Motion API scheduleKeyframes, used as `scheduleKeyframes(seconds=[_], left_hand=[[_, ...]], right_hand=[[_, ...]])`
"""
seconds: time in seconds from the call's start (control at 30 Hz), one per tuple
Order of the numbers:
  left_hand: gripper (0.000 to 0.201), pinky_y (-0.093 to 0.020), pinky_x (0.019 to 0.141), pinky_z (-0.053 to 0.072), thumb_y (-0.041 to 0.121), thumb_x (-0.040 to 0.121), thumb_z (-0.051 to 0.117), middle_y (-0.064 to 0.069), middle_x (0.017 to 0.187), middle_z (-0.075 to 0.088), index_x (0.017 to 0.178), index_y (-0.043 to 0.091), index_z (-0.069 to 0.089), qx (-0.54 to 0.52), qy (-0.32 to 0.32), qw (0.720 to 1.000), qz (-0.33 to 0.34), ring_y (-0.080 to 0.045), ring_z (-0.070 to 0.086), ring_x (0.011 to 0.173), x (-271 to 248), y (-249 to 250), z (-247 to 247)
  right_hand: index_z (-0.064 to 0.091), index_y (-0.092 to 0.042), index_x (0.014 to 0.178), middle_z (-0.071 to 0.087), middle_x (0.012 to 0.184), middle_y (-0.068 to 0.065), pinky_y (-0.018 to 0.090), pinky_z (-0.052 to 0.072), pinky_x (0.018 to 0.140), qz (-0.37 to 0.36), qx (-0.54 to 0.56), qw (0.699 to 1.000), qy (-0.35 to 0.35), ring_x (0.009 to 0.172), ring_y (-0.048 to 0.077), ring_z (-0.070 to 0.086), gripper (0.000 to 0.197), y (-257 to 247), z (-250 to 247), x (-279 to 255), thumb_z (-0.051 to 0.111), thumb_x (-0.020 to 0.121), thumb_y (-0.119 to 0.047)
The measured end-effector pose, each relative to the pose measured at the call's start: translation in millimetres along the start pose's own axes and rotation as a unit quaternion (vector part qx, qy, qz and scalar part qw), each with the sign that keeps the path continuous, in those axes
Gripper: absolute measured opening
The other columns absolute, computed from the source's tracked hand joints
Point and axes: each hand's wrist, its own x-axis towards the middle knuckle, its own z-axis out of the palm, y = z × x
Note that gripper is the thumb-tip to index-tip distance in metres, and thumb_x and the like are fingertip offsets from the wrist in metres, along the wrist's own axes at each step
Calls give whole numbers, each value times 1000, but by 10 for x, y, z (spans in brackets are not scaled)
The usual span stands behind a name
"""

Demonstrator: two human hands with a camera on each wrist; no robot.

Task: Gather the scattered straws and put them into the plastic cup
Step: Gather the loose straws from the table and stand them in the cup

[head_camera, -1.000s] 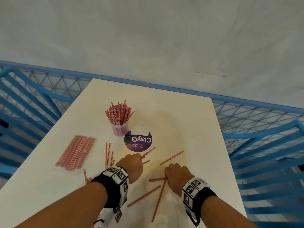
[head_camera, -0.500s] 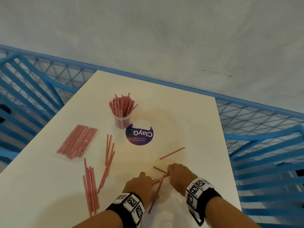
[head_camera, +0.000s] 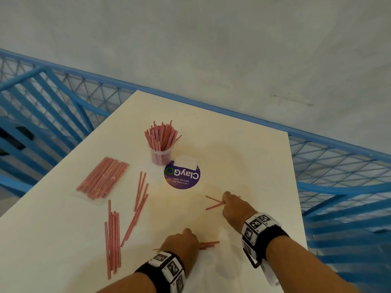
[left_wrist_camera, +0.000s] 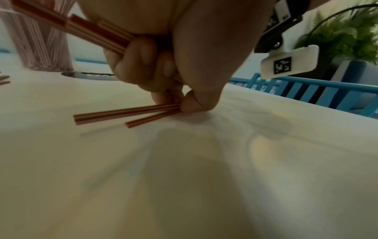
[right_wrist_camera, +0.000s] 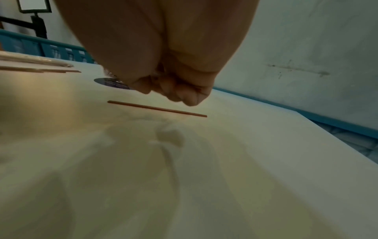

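Note:
Several red-and-white striped straws stand in the clear plastic cup (head_camera: 160,153) at the table's middle. My left hand (head_camera: 182,243) is near the front edge and holds a few straws (head_camera: 208,244) that stick out to its right. In the left wrist view that left hand (left_wrist_camera: 182,103) pinches two straw ends (left_wrist_camera: 126,115) against the table, with more straws (left_wrist_camera: 81,27) in the fist. My right hand (head_camera: 230,205) is further forward and grips two straws (head_camera: 213,203) that fan out leftward. Its curled fingers (right_wrist_camera: 175,93) hover just over a single straw (right_wrist_camera: 157,108) lying flat.
Loose straws lie left of my hands in two groups (head_camera: 113,235) (head_camera: 140,204). A clear packet of straws (head_camera: 102,180) rests further left. A round purple sticker (head_camera: 182,175) sits beside the cup. Blue railings (head_camera: 338,187) surround the white table (head_camera: 254,157).
My right hand has moved forward with its straws to the lone straw. My left hand has drawn back toward the front edge, carrying its straws. The two hands are now apart.

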Motion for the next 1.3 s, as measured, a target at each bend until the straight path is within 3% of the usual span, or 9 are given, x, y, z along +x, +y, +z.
scheduleKeyframes(seconds=[0.2,0.3,0.4,0.5,0.6,0.83,1.0,1.17,1.3], left_hand=[[27,-36,54,31,6,95,37,-18,114,53,114,-2,54,67,4,997,46,-36,61,94,46,-37,87],[23,-37,58,35,9,96,38,-17,108,55,109,1,55,84,0,994,63,-36,63,88,22,-48,94],[15,-31,47,31,21,89,57,-12,91,61,95,8,62,91,24,993,74,-30,66,69,-44,-52,-21],[26,-40,66,40,19,99,39,-17,114,53,117,4,50,81,2,995,58,-38,63,94,-14,-74,-7],[25,-44,74,46,14,98,39,-17,118,50,120,4,47,57,18,997,57,-39,61,96,-17,-127,-36],[28,-35,83,45,31,99,32,-10,111,60,104,12,52,-186,75,978,-60,-28,58,93,-44,-323,-336],[21,-38,69,44,25,95,35,-20,87,60,79,16,44,-386,135,911,-54,-25,47,72,-32,-548,-471],[18,-41,58,46,19,95,35,-3,64,50,81,17,46,-543,140,828,-33,-22,48,56,-95,-634,-544],[17,-35,66,32,20,97,39,2,71,48,87,23,53,-560,178,809,-14,-19,45,57,-174,-678,-660]], right_hand=[[43,-17,120,56,113,12,38,46,86,-44,-55,996,-49,102,31,57,25,55,40,97,35,97,-25],[47,-14,109,57,111,12,34,41,75,-41,-81,995,-44,97,31,57,21,49,78,122,34,98,-25],[46,-11,113,52,116,13,35,42,79,-9,-90,995,-50,103,31,57,22,-7,132,95,32,98,-18],[44,-8,115,49,118,13,36,43,81,18,-80,995,-53,104,31,58,23,-52,182,37,31,97,-14],[43,-7,113,48,117,14,35,41,77,32,-55,997,-42,102,32,59,23,-71,208,-41,30,95,-10],[42,-9,117,61,111,13,31,41,72,95,149,984,22,86,24,54,24,-71,104,-176,31,97,-17],[54,-19,87,57,84,-2,27,39,72,45,221,973,56,77,16,51,25,-306,137,-332,36,98,-33],[55,-8,90,36,48,-4,23,31,40,65,508,858,41,38,13,32,27,-726,46,-582,37,97,-28],[63,-9,92,58,72,4,30,44,60,87,639,764,34,65,16,55,33,-1051,-127,-716,43,96,-34]])
